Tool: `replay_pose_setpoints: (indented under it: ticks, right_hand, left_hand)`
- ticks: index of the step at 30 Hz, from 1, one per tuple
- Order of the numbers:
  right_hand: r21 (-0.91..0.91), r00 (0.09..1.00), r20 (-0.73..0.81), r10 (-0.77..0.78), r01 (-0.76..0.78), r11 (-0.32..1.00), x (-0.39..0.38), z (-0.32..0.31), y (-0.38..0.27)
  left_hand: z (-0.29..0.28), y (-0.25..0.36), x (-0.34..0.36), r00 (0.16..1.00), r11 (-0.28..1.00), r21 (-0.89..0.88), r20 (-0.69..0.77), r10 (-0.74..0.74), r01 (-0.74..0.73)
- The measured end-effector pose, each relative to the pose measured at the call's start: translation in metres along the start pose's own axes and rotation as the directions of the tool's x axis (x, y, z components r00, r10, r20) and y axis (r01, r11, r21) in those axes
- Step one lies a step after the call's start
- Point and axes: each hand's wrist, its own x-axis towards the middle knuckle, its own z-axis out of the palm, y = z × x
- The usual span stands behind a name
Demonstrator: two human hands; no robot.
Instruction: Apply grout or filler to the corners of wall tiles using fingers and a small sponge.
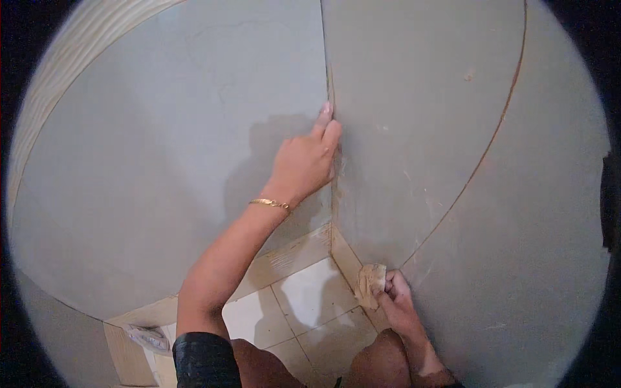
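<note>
My left hand [303, 161], a bracelet at its wrist, reaches up to the inner corner where two grey wall panels meet. Its index finger is stretched out, its tip on the corner seam [332, 184], which has tan paste along it. I see nothing held in that hand; the other fingers are partly curled and partly hidden. Low on the right, my right hand [399, 304] pinches a small flat piece smeared with tan paste [370, 284] between thumb and fingers. What lies under the paste I cannot make out.
White floor tiles [317, 291] lie below, edged by a tan skirting strip [297, 249]. My bent knees [381, 362] are close beneath my hands. A crumpled clear plastic bag [147, 337] is at lower left. A brown joint line [482, 158] runs down the right wall.
</note>
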Motion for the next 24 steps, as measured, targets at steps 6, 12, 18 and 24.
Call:
replay_pose_setpoints:
  ticks: [6,12,18,24]
  right_hand:
    - [-0.020,1.000,-0.018,0.007,-0.007,1.000,-0.004,0.006,-0.018]
    - [0.140,1.000,0.024,-0.004,0.000,0.990,-0.006,0.013,-0.037]
    - [0.193,0.999,0.025,-0.041,0.036,0.981,-0.004,0.011,-0.026]
    - [0.131,1.000,0.030,-0.004,0.000,0.991,-0.007,0.011,-0.033]
  left_hand:
    - [-0.039,-0.010,0.023,0.987,0.998,-0.065,-0.161,-0.005,-0.006]
    - [-0.011,0.008,-0.009,0.995,0.997,-0.023,0.060,-0.078,0.079]
    - [-0.034,0.002,0.018,0.978,0.986,-0.160,-0.207,0.001,-0.035]
    - [-0.011,0.012,0.013,0.994,0.998,-0.053,-0.107,-0.030,0.024]
